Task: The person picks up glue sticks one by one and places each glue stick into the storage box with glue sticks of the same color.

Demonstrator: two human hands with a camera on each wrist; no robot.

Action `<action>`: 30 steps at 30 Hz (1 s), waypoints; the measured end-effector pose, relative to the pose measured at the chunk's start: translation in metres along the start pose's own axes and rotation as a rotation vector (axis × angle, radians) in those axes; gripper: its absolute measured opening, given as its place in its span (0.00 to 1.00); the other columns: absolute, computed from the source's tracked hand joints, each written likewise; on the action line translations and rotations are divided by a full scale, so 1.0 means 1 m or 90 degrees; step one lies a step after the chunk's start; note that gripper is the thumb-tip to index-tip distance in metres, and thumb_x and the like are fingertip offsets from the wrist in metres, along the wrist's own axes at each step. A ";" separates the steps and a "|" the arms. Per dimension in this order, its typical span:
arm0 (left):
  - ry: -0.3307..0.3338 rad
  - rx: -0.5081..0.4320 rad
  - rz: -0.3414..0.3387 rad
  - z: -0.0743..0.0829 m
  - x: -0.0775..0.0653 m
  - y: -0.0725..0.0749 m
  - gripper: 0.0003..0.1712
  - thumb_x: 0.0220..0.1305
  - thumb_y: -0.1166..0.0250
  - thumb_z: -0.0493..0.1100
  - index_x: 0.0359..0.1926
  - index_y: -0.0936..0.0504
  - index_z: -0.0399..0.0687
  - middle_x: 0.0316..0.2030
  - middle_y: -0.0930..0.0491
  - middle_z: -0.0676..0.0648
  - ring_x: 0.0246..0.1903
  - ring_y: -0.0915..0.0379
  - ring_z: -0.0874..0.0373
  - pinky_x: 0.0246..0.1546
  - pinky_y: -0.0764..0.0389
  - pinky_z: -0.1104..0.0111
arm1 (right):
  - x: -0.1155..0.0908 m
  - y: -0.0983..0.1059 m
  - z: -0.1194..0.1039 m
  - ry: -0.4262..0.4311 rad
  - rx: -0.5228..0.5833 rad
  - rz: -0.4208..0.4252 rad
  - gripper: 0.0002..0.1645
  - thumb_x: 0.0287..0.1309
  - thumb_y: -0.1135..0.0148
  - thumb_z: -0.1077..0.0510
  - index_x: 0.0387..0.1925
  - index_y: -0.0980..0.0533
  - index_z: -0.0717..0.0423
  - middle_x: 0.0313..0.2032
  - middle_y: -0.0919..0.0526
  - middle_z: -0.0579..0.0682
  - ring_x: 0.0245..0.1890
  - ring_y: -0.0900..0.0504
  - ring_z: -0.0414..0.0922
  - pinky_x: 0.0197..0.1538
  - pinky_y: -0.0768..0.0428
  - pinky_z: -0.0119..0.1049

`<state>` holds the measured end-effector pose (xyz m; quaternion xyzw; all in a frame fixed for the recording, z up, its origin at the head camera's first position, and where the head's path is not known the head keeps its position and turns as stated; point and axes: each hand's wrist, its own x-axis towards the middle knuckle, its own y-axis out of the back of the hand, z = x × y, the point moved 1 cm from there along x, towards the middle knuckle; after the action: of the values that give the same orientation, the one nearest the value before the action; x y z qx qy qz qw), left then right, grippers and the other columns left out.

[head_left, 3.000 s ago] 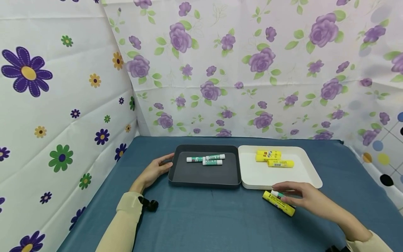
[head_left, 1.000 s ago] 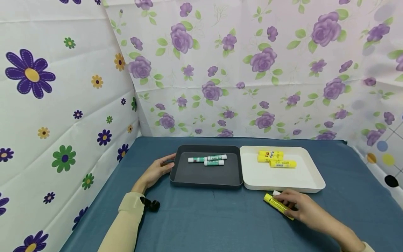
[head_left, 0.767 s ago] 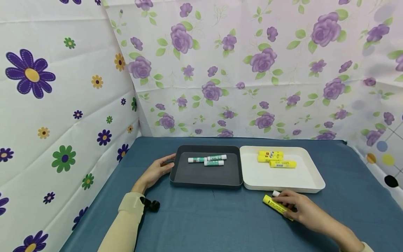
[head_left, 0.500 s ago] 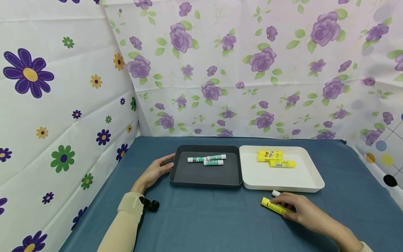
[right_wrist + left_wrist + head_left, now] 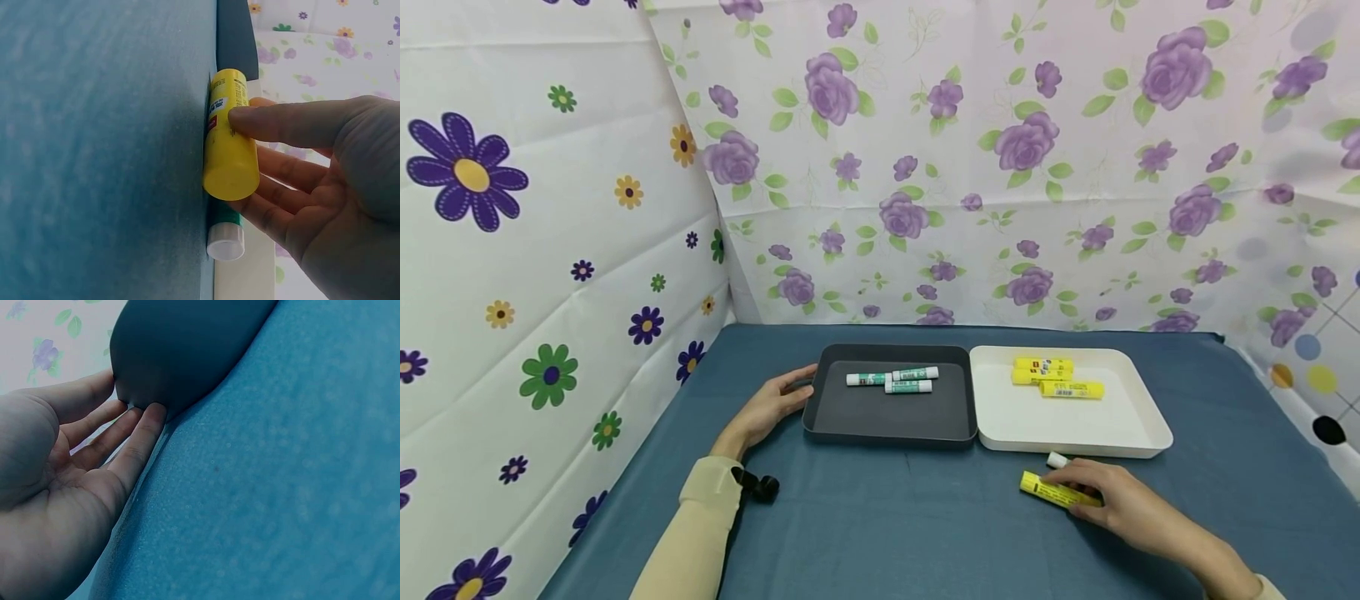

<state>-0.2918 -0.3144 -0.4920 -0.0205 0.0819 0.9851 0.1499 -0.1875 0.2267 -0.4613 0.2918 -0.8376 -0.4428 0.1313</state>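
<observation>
In the head view my right hand [image 5: 1112, 500] pinches a yellow glue stick [image 5: 1051, 490] just in front of the white tray. Its thumb [image 5: 262, 122] lies on the label side in the right wrist view, with fingers on the other side. A green-and-white glue stick [image 5: 226, 240] lies beside it on the cloth, mostly covered by my hand in the head view. My left hand [image 5: 769, 410] touches the left end of the dark grey tray [image 5: 887, 421]; its fairly straight fingers [image 5: 134, 450] rest against the tray's corner.
Three green-and-white glue sticks [image 5: 908, 387] lie in the dark tray. Three yellow glue sticks [image 5: 1072, 389] lie in the white tray [image 5: 1075, 429], which adjoins it on the right. Blue cloth [image 5: 880, 525] covers the table, with flowered sheets [image 5: 925, 167] behind and left.
My right hand has gone from beside the green-and-white glue stick to the yellow one. The yellow glue stick has shifted slightly left and turned flatter, parting from its neighbour. My left hand stays put.
</observation>
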 end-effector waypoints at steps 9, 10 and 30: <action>0.000 0.008 0.002 0.000 0.001 0.000 0.33 0.74 0.43 0.43 0.76 0.41 0.50 0.73 0.44 0.45 0.70 0.43 0.47 0.69 0.37 0.52 | 0.001 -0.001 0.000 -0.009 0.013 0.000 0.27 0.59 0.31 0.56 0.59 0.23 0.35 0.55 0.20 0.38 0.54 0.21 0.43 0.53 0.19 0.45; 0.001 0.008 0.002 0.000 0.001 0.000 0.33 0.74 0.43 0.43 0.76 0.41 0.50 0.73 0.44 0.45 0.70 0.43 0.48 0.69 0.37 0.52 | 0.001 -0.001 0.000 -0.009 0.015 0.002 0.26 0.59 0.31 0.57 0.59 0.23 0.35 0.55 0.20 0.38 0.54 0.21 0.43 0.53 0.19 0.44; 0.005 0.008 0.007 0.000 0.001 0.000 0.33 0.74 0.42 0.44 0.75 0.41 0.52 0.72 0.43 0.45 0.69 0.42 0.47 0.69 0.37 0.52 | -0.002 0.017 -0.006 0.060 0.018 0.058 0.27 0.58 0.31 0.62 0.59 0.22 0.41 0.52 0.19 0.40 0.48 0.20 0.37 0.47 0.16 0.36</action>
<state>-0.2929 -0.3145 -0.4919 -0.0230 0.0887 0.9853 0.1444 -0.1891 0.2309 -0.4439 0.2755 -0.8490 -0.4103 0.1869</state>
